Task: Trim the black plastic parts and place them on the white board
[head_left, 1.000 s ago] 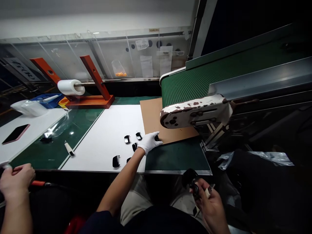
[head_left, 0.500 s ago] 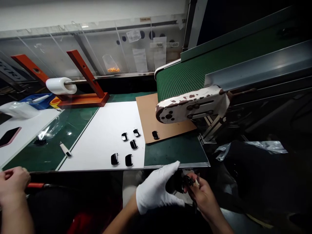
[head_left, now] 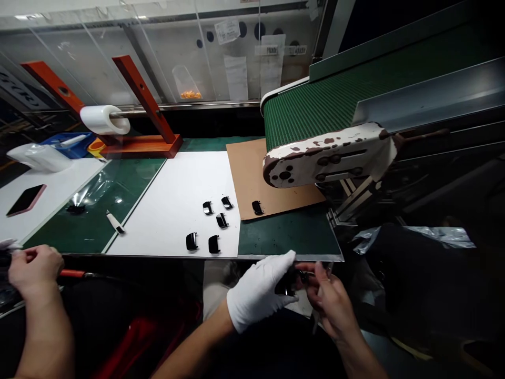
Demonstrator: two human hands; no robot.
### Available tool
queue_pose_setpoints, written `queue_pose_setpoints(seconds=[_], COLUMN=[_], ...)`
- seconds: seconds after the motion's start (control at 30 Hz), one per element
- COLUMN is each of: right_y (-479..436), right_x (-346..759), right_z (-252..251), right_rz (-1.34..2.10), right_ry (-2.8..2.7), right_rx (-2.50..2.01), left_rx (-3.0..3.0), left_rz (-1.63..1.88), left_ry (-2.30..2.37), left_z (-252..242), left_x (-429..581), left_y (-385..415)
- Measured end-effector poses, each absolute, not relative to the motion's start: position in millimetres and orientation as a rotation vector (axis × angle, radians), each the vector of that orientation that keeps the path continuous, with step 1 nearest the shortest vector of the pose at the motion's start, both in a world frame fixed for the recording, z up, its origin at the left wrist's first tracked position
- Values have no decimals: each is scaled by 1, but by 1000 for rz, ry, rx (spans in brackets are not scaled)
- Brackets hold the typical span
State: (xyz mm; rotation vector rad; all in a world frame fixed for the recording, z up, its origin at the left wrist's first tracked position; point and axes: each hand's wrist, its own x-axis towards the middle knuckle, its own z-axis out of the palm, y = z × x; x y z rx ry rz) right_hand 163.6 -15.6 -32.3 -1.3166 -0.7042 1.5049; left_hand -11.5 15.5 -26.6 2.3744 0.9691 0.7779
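Note:
My left hand (head_left: pixel 262 289), in a white glove, is closed round a dark glossy part (head_left: pixel 287 287) below the table's front edge. Bare and close on its right, my right hand (head_left: pixel 329 297) has its fingers bent at the part's right side, pinching something small and dark. Its exact shape is hidden by the fingers and the dark background. On the white sheet (head_left: pixel 158 210) lie several small black glossy pieces (head_left: pixel 213 244) with little prongs. One more black piece (head_left: pixel 257 207) rests on the brown cardboard (head_left: pixel 244 173).
A green conveyor (head_left: pixel 300 121) with a chipped white end overhangs the cardboard. An orange stand (head_left: pixel 142 147) holds a plastic roll (head_left: pixel 103 120). A cutter (head_left: pixel 115 223) and a phone (head_left: pixel 27 200) lie left. Another person's hand (head_left: pixel 35 268) is at the far left.
My gloved left hand has closed from a wide spread onto the dark part. The view has shifted, and the other person's hand shows further in, with something dark beside it.

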Motion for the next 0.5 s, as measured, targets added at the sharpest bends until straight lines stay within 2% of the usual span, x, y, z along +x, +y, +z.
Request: queue_pose_setpoints(seconds=[0.27,0.5], right_y=[-5,-8], right_x=[167,165], right_z=[-27,-24], right_rz=[1480,1720], right_ry=[-1063,-979], right_rx=[-1449,-1429], left_rx=[2513,2494], left_rz=[570,517], left_ry=[969,1016], left_z=[-14,-12], left_x=[-15,-20], left_y=[18,9])
